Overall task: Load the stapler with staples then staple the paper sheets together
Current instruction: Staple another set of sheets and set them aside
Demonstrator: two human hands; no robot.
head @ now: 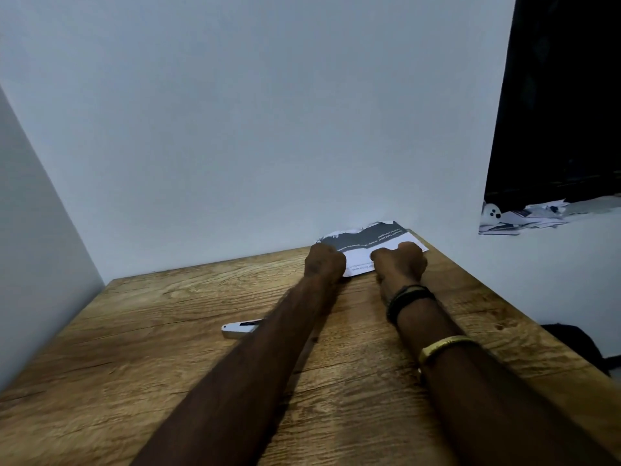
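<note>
Head view, wide angle. Paper sheets [373, 238] lay at the far edge of the wooden table [168, 331], pushed up against the white wall [268, 129]. Their upper margin looked ragged, and a dark printed band ran across them.

Both arms reached out full length. The left hand [324, 262] sat over the sheets' near-left corner and the right hand [400, 264] over the near-right part, close together but apart. The fingers of both were curled under, with the tips hidden behind the backs of the hands. Whether they pinched the sheets or only pressed on them could not be told.

Judged purpose: gathering or squaring the sheets, one hand at each end to keep the edges aligned, with the wall serving as a stop.

A small white oblong, likely the stapler [238, 329], lay on the table nearer the person. It was well apart from the paper, untouched, and partly hidden by the left forearm (loaded or not: not visible).

The right wrist carried a dark band [408, 295], and a gold bangle [443, 344] sat further up the forearm.
</note>
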